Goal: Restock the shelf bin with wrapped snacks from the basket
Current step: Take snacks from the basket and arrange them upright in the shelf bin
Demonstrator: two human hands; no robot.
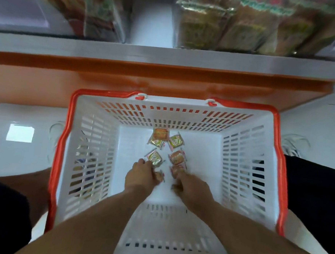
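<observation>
A white slatted basket (94,141) with an orange rim stands on the floor below me. Several small wrapped snacks lie on its bottom, among them an orange one (160,134), a green one (175,141), another green one (155,157) and an orange one (177,157). Both my arms reach down into the basket. My left hand (142,174) has its fingers curled round a wrapped snack (160,176) at its tips. My right hand (190,185) curls over another wrapped snack (177,169); motion blur hides the exact grip.
Above the basket runs a shelf with a grey edge (167,54) over an orange base (166,77). On it stand clear bins of packaged goods, one at the left (95,12) and one at the right (239,24). My shoes (292,144) flank the basket on the white floor.
</observation>
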